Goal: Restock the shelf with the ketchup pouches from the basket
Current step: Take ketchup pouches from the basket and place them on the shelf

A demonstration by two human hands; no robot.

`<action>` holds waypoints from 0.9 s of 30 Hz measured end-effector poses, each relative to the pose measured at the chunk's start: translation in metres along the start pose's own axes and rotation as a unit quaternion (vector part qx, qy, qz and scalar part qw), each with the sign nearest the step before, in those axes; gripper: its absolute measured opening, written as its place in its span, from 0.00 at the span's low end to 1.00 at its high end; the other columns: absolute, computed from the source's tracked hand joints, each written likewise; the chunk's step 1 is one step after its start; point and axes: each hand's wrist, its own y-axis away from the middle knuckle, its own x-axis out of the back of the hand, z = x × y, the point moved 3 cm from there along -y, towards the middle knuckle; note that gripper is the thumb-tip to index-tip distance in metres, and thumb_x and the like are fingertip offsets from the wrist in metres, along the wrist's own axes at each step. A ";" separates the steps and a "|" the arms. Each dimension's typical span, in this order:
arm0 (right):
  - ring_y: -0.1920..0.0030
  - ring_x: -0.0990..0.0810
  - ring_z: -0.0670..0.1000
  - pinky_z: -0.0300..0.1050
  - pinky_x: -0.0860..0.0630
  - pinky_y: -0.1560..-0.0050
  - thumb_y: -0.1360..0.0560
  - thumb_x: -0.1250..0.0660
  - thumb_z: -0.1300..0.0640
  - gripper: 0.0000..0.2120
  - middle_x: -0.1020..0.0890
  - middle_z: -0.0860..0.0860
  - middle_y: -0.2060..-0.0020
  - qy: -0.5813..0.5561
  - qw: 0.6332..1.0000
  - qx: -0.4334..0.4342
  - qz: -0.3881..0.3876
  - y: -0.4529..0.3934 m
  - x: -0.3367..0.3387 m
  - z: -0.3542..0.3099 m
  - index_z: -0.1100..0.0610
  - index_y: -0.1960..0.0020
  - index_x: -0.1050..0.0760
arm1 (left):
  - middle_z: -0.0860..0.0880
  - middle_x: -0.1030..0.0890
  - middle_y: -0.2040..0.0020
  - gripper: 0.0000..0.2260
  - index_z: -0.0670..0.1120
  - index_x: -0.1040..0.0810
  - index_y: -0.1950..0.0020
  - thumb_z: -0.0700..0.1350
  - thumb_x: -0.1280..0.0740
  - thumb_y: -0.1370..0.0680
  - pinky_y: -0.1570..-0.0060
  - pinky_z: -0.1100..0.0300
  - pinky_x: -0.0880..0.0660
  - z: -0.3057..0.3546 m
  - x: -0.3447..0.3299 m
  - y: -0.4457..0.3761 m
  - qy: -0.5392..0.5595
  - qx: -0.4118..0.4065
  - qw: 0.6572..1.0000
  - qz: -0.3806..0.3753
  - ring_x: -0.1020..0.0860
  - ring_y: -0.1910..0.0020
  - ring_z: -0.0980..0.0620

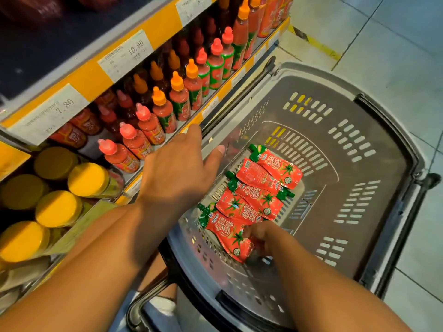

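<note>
Nearest, the right hand (260, 238) reaches down into the grey plastic basket (374, 149) and closes its curled fingers on the bottom edge of the nearest ketchup pouch (227, 234). Gripping there, opposite the green spout corner, looks like the start of a lift, with the pouch free to hang spout-first as it comes up. The pouch lies flat on the slotted basket floor, so the pick seems only just begun.

Just beyond that hand, the other ketchup pouches (261, 188) lie overlapping in a loose row along the basket's shelf-side wall, with spouts pointing different ways. They are close enough to be taken one after another without shifting the basket.

To the left of the gripping hand and higher, the left hand (178, 168) is spread, fingers straight and apart, holding nothing. Its fingertips lie at the yellow shelf edge (196, 121) and its thumb is over the basket rim. I judge it is steadying the person or the basket against the shelving.

Past the left hand's fingers, rows of red sauce bottles (146, 137) with pink and orange caps fill the shelf. To that hand's left, lower down, stand yellow-lidded jars (87, 179). Above are white price tags (51, 113). No slot for pouches is plainly visible.
</note>
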 end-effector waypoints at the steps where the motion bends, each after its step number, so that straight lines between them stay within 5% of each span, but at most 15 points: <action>1: 0.69 0.34 0.54 0.43 0.28 0.69 0.19 0.32 0.62 0.06 0.33 0.57 0.66 0.004 1.000 -0.002 0.002 0.004 0.000 -0.001 0.65 0.46 0.25 | 0.50 0.26 0.55 0.18 0.51 0.40 0.48 0.65 0.46 0.16 0.62 0.52 0.38 0.000 0.000 0.000 0.001 0.003 1.000 0.001 0.27 0.59 0.43; 4: 0.65 0.29 0.53 0.45 0.28 0.61 0.19 0.29 0.49 0.28 0.26 0.56 0.61 0.104 0.993 0.013 -0.058 0.030 -0.004 -0.017 0.65 0.26 0.27 | 0.52 0.30 0.56 0.18 0.51 0.39 0.49 0.66 0.47 0.17 0.62 0.52 0.37 -0.001 0.000 0.000 -0.002 0.011 1.000 0.000 0.31 0.61 0.46; 5: 0.57 0.23 0.59 0.47 0.24 0.55 0.18 0.31 0.47 0.32 0.20 0.61 0.49 0.128 0.987 0.026 -0.096 0.043 -0.006 -0.024 0.66 0.22 0.32 | 0.52 0.30 0.56 0.18 0.51 0.39 0.49 0.66 0.47 0.17 0.62 0.52 0.37 -0.001 0.000 -0.001 -0.003 0.013 1.000 -0.002 0.29 0.60 0.44; 7: 0.40 0.22 0.66 0.49 0.19 0.48 0.16 0.35 0.47 0.32 0.27 0.68 0.28 0.168 0.975 0.056 -0.132 0.066 -0.008 -0.038 0.69 0.21 0.35 | 0.51 0.30 0.56 0.18 0.51 0.39 0.49 0.66 0.47 0.17 0.62 0.52 0.36 -0.002 0.000 -0.001 -0.007 0.013 1.000 -0.006 0.23 0.57 0.41; 9: 0.56 0.20 0.57 0.40 0.22 0.65 0.20 0.28 0.48 0.22 0.19 0.59 0.42 0.182 0.974 0.094 -0.093 0.074 -0.008 -0.050 0.63 0.34 0.20 | 0.50 0.28 0.55 0.18 0.51 0.39 0.49 0.66 0.47 0.17 0.62 0.52 0.36 -0.001 0.000 -0.001 -0.013 0.009 1.000 -0.008 0.21 0.55 0.40; 11: 0.68 0.28 0.50 0.39 0.28 0.68 0.25 0.22 0.49 0.12 0.24 0.54 0.58 0.147 0.981 0.113 -0.059 0.077 -0.008 -0.053 0.56 0.49 0.16 | 0.51 0.28 0.55 0.18 0.51 0.38 0.49 0.66 0.46 0.17 0.62 0.52 0.36 -0.001 0.000 0.000 -0.014 0.011 1.000 -0.010 0.21 0.55 0.40; 14: 0.63 0.28 0.53 0.46 0.24 0.61 0.25 0.23 0.53 0.09 0.27 0.56 0.54 0.098 0.987 0.114 -0.050 0.082 -0.004 -0.052 0.56 0.56 0.20 | 0.52 0.29 0.56 0.18 0.51 0.37 0.49 0.66 0.46 0.17 0.63 0.52 0.37 -0.001 0.001 0.001 -0.012 0.013 1.000 -0.009 0.22 0.56 0.40; 18: 0.55 0.25 0.58 0.50 0.22 0.56 0.29 0.21 0.52 0.13 0.25 0.57 0.51 0.062 0.988 0.136 -0.026 0.103 0.009 -0.051 0.58 0.50 0.19 | 0.49 0.25 0.53 0.18 0.50 0.36 0.49 0.65 0.44 0.17 0.63 0.51 0.36 0.001 0.003 0.002 -0.010 0.004 1.000 0.006 0.21 0.55 0.39; 24: 0.69 0.27 0.50 0.44 0.32 0.64 0.29 0.22 0.56 0.10 0.22 0.50 0.70 -0.064 0.967 0.235 0.069 0.174 0.048 -0.061 0.54 0.66 0.21 | 0.47 0.25 0.42 0.18 0.46 0.29 0.34 0.57 0.35 0.18 0.52 0.49 0.28 0.002 0.012 0.004 0.090 -0.015 0.995 0.046 0.24 0.43 0.43; 27: 0.70 0.24 0.48 0.43 0.29 0.61 0.28 0.23 0.58 0.12 0.19 0.47 0.72 -0.208 0.931 0.288 0.077 0.201 0.057 -0.059 0.53 0.69 0.19 | 0.46 0.24 0.42 0.13 0.41 0.24 0.37 0.43 0.30 0.20 0.45 0.60 0.30 0.004 0.019 0.007 0.159 -0.086 0.978 0.106 0.25 0.42 0.46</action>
